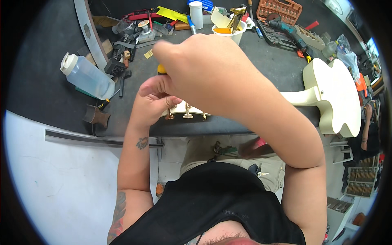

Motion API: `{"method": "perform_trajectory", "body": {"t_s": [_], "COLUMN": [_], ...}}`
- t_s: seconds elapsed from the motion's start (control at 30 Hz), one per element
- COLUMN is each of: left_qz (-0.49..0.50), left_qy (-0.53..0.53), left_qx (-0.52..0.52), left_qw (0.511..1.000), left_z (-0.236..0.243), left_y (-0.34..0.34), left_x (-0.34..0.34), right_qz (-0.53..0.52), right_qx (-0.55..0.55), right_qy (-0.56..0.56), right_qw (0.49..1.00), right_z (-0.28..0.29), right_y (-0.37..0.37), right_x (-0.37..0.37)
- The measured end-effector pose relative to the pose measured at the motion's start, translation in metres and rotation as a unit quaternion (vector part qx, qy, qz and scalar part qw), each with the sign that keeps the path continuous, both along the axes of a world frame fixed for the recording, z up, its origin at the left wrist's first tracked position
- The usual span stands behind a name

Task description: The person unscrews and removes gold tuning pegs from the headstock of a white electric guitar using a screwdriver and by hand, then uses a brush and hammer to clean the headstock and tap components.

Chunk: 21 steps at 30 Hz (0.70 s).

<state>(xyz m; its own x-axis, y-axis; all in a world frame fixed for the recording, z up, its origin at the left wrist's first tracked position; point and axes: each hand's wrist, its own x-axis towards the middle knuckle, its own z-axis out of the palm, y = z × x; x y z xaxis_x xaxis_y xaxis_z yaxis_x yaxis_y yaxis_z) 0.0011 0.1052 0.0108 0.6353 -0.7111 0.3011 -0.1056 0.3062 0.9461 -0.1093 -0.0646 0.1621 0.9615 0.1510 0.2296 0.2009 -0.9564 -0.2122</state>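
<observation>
A cream-white guitar (pixel 332 96) lies face down across the dark workbench (pixel 49 87), its body at the right and its neck running left to the headstock (pixel 185 110). Gold tuner parts show along the headstock's near edge. My left hand (pixel 153 100) grips the headstock from the left. My right hand (pixel 196 67) is closed above the headstock around a tool with a yellow handle (pixel 161 69), most of it hidden by the fingers.
A translucent plastic bottle (pixel 87 76) lies at the left of the bench. Behind are a white cup of tools (pixel 232 29), a white canister (pixel 196 14), an orange socket tray (pixel 279 9), a power drill (pixel 288 29) and scattered small parts.
</observation>
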Motion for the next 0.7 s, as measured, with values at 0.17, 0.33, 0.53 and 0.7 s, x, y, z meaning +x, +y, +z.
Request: {"method": "perform_trajectory", "body": {"t_s": [0.17,0.33,0.53,0.7], "left_qz": [-0.019,-0.053,-0.019,-0.001], "left_qy": [-0.026,0.003,-0.094,-0.002], "left_qx": [0.073,0.036,0.026,0.029], "left_qw": [0.997,0.998,0.995,1.000], "left_z": [-0.006,0.004,0.001,-0.012], "left_y": [0.008,0.005,0.002,0.002], "left_x": [0.012,0.003,0.003,0.009], "right_qz": [0.113,0.236,-0.027,0.200], "right_qx": [-0.062,-0.094,-0.013,-0.068], "right_qy": [-0.119,-0.166,0.016,-0.163], "right_qw": [0.985,0.953,0.999,0.964], "right_z": [-0.013,-0.015,0.010,-0.009], "right_y": [-0.018,-0.030,-0.003,-0.028], "right_x": [-0.005,0.000,-0.002,0.000]}}
